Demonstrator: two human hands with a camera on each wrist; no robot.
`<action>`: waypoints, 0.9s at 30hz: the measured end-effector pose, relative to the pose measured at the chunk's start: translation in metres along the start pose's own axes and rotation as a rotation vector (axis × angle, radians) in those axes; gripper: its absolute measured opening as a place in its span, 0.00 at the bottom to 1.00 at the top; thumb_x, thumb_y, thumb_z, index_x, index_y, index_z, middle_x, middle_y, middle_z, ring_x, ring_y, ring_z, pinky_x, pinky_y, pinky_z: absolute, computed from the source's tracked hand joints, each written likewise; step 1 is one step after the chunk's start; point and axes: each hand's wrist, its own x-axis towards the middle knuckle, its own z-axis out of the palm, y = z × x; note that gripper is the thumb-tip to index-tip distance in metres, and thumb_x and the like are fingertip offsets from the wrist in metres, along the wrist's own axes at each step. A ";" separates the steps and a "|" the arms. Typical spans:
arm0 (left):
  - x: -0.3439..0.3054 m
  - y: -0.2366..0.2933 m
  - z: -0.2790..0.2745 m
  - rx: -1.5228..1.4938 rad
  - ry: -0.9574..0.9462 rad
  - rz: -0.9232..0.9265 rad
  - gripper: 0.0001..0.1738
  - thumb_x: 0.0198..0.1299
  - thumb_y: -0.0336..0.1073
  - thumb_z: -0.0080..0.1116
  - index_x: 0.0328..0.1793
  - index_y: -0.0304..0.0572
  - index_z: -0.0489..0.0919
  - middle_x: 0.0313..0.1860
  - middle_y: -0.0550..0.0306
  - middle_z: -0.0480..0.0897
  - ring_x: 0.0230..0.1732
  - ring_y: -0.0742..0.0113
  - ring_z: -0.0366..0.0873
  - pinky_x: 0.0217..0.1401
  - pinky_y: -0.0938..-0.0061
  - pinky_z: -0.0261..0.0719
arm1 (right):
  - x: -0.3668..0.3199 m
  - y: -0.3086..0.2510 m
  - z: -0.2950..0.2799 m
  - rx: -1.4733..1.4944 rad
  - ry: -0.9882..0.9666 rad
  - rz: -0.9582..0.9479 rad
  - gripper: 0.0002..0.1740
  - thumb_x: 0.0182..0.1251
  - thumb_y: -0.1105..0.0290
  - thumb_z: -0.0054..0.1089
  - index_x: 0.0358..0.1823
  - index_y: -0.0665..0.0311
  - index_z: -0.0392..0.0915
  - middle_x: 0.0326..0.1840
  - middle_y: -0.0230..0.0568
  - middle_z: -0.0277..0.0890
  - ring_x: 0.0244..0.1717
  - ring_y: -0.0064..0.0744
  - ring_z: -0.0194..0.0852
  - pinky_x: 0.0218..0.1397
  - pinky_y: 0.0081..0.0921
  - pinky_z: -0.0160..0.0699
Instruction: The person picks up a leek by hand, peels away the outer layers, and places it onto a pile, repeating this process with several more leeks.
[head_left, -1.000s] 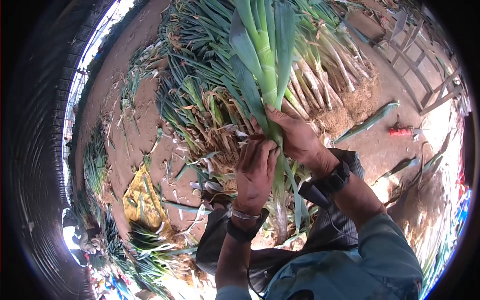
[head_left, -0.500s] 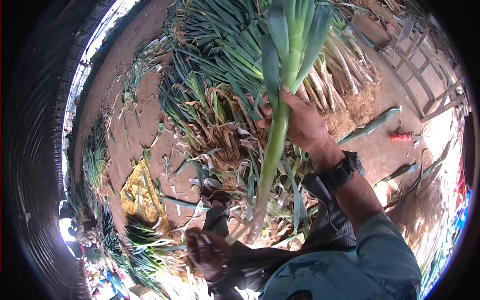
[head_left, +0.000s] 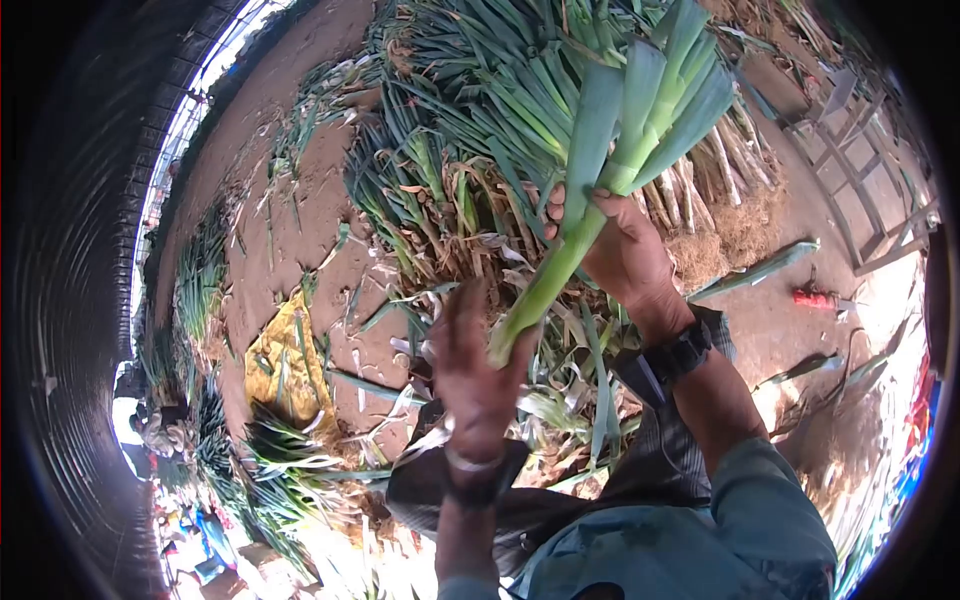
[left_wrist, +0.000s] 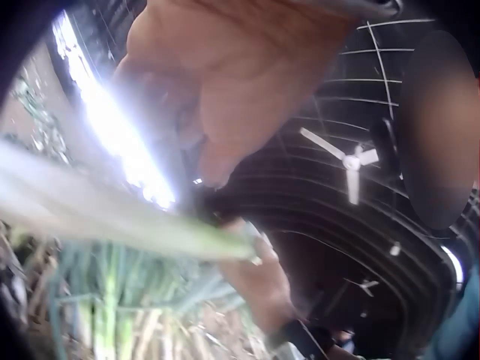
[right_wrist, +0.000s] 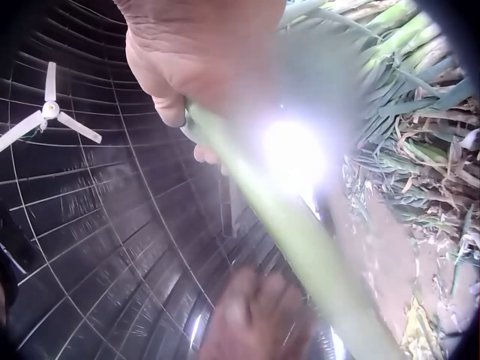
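Note:
My right hand [head_left: 630, 255] grips a large green onion [head_left: 550, 285] around the upper stalk, just below where its broad leaves fan out. The stalk slants down to the left in the head view. Beside its lower end is my left hand [head_left: 472, 375], blurred, with fingers extended and thumb apart. In the left wrist view the left hand [left_wrist: 232, 75] hangs above the pale stalk [left_wrist: 112, 214], its fingers loosely bent around nothing. The right wrist view shows the stalk [right_wrist: 300, 240] running down from the right hand, with the left hand beside it.
A big heap of green onions [head_left: 440, 170] with roots lies ahead. Loose leaf scraps [head_left: 560, 400] litter the ground between the legs. A yellow sack [head_left: 290, 365] lies left, near another bunch [head_left: 285, 465]. At right are a red-handled knife [head_left: 815, 299] and a metal frame [head_left: 850, 165].
My left hand let go of the stalk, pulled a strip down towards the lap, then came back up beside the stalk's lower end. The right hand has carried the green onion rightward, tilting it.

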 end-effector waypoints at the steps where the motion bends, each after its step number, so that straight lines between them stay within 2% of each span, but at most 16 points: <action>1: 0.013 0.014 0.017 -0.026 0.031 0.041 0.32 0.50 0.43 0.66 0.60 0.38 0.69 0.56 0.43 0.73 0.55 0.47 0.72 0.53 0.58 0.73 | 0.000 0.000 0.000 0.005 0.020 -0.001 0.19 0.64 0.60 0.53 0.51 0.63 0.67 0.41 0.37 0.72 0.42 0.30 0.69 0.47 0.31 0.70; 2: 0.020 0.017 0.041 -0.047 0.096 0.068 0.29 0.51 0.40 0.66 0.57 0.38 0.71 0.52 0.44 0.76 0.50 0.50 0.75 0.50 0.60 0.75 | 0.000 -0.001 -0.003 0.011 0.044 -0.006 0.19 0.64 0.59 0.53 0.51 0.62 0.68 0.41 0.37 0.72 0.42 0.30 0.69 0.47 0.31 0.70; 4: 0.019 0.022 0.068 -0.350 0.042 -0.065 0.21 0.53 0.35 0.63 0.53 0.38 0.74 0.41 0.46 0.80 0.39 0.52 0.80 0.41 0.67 0.78 | 0.004 -0.006 -0.012 0.000 0.067 -0.034 0.21 0.63 0.54 0.54 0.50 0.61 0.68 0.38 0.35 0.72 0.40 0.29 0.69 0.42 0.30 0.70; 6: 0.015 0.020 0.085 -0.450 0.129 -0.059 0.15 0.55 0.31 0.61 0.48 0.38 0.76 0.34 0.47 0.80 0.32 0.51 0.79 0.35 0.70 0.77 | 0.004 -0.012 -0.018 -0.008 0.107 -0.065 0.23 0.62 0.49 0.56 0.48 0.59 0.69 0.36 0.33 0.72 0.37 0.29 0.69 0.37 0.30 0.71; 7: 0.014 0.021 0.091 -0.497 0.176 -0.062 0.12 0.55 0.30 0.60 0.46 0.38 0.77 0.30 0.47 0.80 0.29 0.51 0.79 0.32 0.72 0.77 | 0.003 -0.012 -0.013 -0.071 0.201 -0.111 0.23 0.62 0.46 0.55 0.44 0.58 0.70 0.31 0.30 0.70 0.31 0.26 0.67 0.30 0.25 0.67; 10: 0.018 0.032 0.091 -0.411 0.109 -0.137 0.05 0.58 0.29 0.57 0.40 0.37 0.77 0.27 0.48 0.80 0.24 0.54 0.78 0.29 0.72 0.74 | 0.004 -0.019 -0.015 -0.048 0.173 -0.073 0.22 0.61 0.44 0.54 0.41 0.56 0.69 0.27 0.29 0.66 0.28 0.24 0.64 0.29 0.23 0.66; 11: 0.021 0.034 0.090 -0.334 0.024 -0.286 0.04 0.60 0.29 0.55 0.38 0.37 0.77 0.26 0.50 0.79 0.22 0.65 0.76 0.26 0.72 0.73 | 0.003 -0.021 -0.018 -0.050 0.040 -0.046 0.23 0.62 0.42 0.51 0.37 0.55 0.68 0.24 0.28 0.61 0.24 0.22 0.61 0.26 0.22 0.64; 14: 0.016 0.005 0.112 -0.703 0.001 -0.324 0.04 0.61 0.29 0.53 0.38 0.36 0.76 0.23 0.56 0.77 0.21 0.73 0.72 0.26 0.74 0.71 | -0.002 -0.021 -0.011 -0.174 0.035 -0.069 0.24 0.62 0.39 0.48 0.35 0.55 0.67 0.21 0.27 0.58 0.20 0.21 0.58 0.21 0.20 0.62; 15: 0.013 0.000 0.106 -0.815 -0.108 -0.493 0.05 0.61 0.29 0.53 0.41 0.36 0.77 0.24 0.59 0.76 0.24 0.75 0.70 0.28 0.76 0.72 | -0.002 -0.023 -0.011 -0.132 -0.021 -0.065 0.25 0.63 0.39 0.47 0.34 0.55 0.66 0.20 0.26 0.58 0.19 0.20 0.57 0.19 0.20 0.61; 17: 0.009 -0.002 0.079 -0.874 -0.129 -0.553 0.07 0.62 0.29 0.52 0.45 0.36 0.77 0.26 0.60 0.77 0.26 0.75 0.71 0.30 0.76 0.72 | -0.006 -0.025 -0.013 -0.044 -0.124 -0.060 0.25 0.63 0.38 0.45 0.33 0.54 0.65 0.18 0.25 0.56 0.16 0.19 0.54 0.17 0.19 0.58; 19: 0.002 -0.003 0.075 -1.115 -0.054 -0.567 0.13 0.59 0.31 0.57 0.49 0.35 0.76 0.30 0.58 0.78 0.31 0.73 0.75 0.31 0.72 0.75 | -0.004 -0.031 -0.008 -0.109 -0.041 -0.133 0.25 0.63 0.38 0.43 0.32 0.55 0.65 0.17 0.24 0.54 0.16 0.19 0.54 0.16 0.19 0.57; 22: 0.004 0.030 0.067 -0.615 -0.038 -0.140 0.17 0.53 0.31 0.64 0.50 0.37 0.76 0.33 0.54 0.80 0.34 0.66 0.79 0.33 0.70 0.76 | -0.008 -0.021 -0.003 -0.165 0.071 -0.109 0.26 0.63 0.38 0.45 0.31 0.55 0.65 0.19 0.26 0.56 0.17 0.21 0.55 0.19 0.21 0.59; 23: 0.010 0.042 0.067 -0.371 0.093 0.017 0.18 0.48 0.31 0.67 0.47 0.39 0.77 0.36 0.50 0.80 0.36 0.60 0.80 0.34 0.70 0.77 | -0.007 -0.016 0.001 -0.174 0.103 -0.102 0.26 0.63 0.38 0.45 0.31 0.56 0.65 0.19 0.27 0.57 0.18 0.22 0.56 0.20 0.22 0.60; 24: 0.009 0.041 0.071 -0.292 0.095 -0.016 0.15 0.49 0.30 0.66 0.44 0.40 0.78 0.35 0.50 0.80 0.34 0.56 0.79 0.35 0.70 0.77 | -0.007 -0.012 0.003 -0.185 0.139 -0.098 0.26 0.62 0.38 0.45 0.31 0.56 0.66 0.20 0.28 0.58 0.18 0.23 0.56 0.22 0.22 0.60; 26: 0.007 0.038 0.074 -0.240 0.124 0.018 0.09 0.52 0.29 0.63 0.40 0.39 0.79 0.32 0.51 0.80 0.32 0.64 0.79 0.33 0.71 0.76 | -0.008 -0.012 0.000 -0.158 0.130 -0.108 0.26 0.62 0.38 0.46 0.30 0.57 0.67 0.22 0.30 0.59 0.20 0.25 0.55 0.24 0.24 0.59; 27: 0.007 0.037 0.074 -0.319 0.072 -0.115 0.08 0.53 0.29 0.62 0.40 0.39 0.79 0.31 0.53 0.80 0.32 0.66 0.78 0.32 0.73 0.75 | -0.009 -0.013 0.001 -0.137 0.116 -0.109 0.26 0.63 0.39 0.45 0.29 0.56 0.67 0.20 0.29 0.59 0.20 0.25 0.54 0.24 0.23 0.57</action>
